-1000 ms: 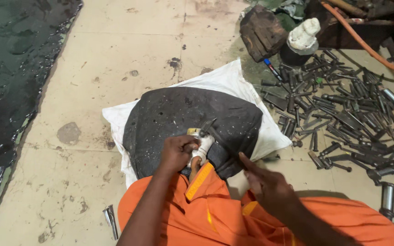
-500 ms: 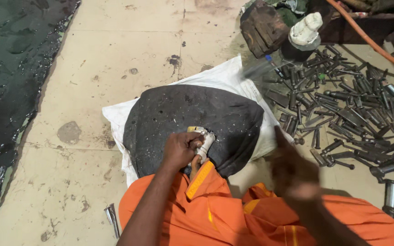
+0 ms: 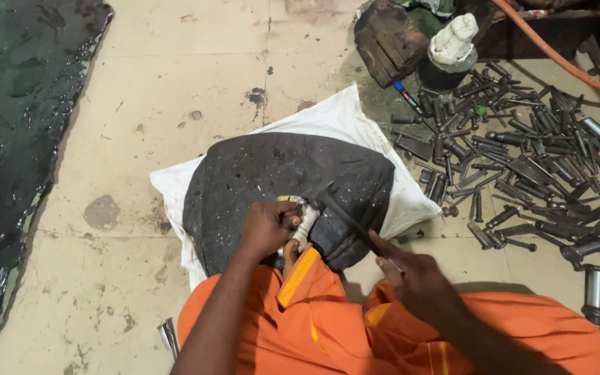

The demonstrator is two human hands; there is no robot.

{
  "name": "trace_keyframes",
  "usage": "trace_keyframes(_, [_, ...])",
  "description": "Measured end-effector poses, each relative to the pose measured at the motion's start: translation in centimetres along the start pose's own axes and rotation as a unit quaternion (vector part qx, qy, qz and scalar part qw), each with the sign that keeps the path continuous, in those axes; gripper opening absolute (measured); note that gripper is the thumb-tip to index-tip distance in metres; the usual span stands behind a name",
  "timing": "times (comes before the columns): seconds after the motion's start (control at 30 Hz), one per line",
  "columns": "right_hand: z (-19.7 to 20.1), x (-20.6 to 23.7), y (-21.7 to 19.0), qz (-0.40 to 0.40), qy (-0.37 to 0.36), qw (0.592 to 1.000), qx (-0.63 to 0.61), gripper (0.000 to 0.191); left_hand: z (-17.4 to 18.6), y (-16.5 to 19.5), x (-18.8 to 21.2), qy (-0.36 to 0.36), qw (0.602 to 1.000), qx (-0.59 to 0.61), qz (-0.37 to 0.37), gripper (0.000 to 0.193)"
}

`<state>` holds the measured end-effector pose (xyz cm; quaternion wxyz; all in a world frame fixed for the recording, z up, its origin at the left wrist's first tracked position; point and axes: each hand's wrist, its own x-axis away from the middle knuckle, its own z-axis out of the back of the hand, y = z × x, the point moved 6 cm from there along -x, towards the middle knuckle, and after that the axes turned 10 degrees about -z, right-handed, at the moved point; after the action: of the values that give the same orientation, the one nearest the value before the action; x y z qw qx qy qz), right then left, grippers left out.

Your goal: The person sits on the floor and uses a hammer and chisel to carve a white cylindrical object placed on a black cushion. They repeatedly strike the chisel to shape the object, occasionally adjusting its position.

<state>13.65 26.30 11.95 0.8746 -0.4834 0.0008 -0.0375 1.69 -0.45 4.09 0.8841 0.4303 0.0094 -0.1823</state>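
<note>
The left hand (image 3: 267, 228) grips a small pale metal part (image 3: 305, 223) on the round black rubber pad (image 3: 279, 182), over a white sack (image 3: 345, 119). The right hand (image 3: 414, 274) holds a thin dark rod (image 3: 347, 219) against it. Grey bolts (image 3: 522, 153) lie scattered at the right.
</note>
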Motion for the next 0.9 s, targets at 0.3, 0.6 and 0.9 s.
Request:
trace_keyframes(0.3, [3.6,-1.5,-0.2,-0.133,-0.008,0.991,0.01,0.049,0.0,-1.1,-1.4,-0.021,0.999,0.038,-0.008,0.014])
trace_keyframes(0.6, [0.4,-2.9,-1.3,0.035,-0.069,0.997,-0.029,0.039,0.1,-1.4,-1.4,-0.055,0.998,0.01,0.006,0.008])
trace_keyframes(0.9, [6.1,-2.5,-3.9,-0.002,0.099,0.992,-0.072,0.052,1.0,-2.0,0.0,-0.021,0.995,0.085,0.053,0.01])
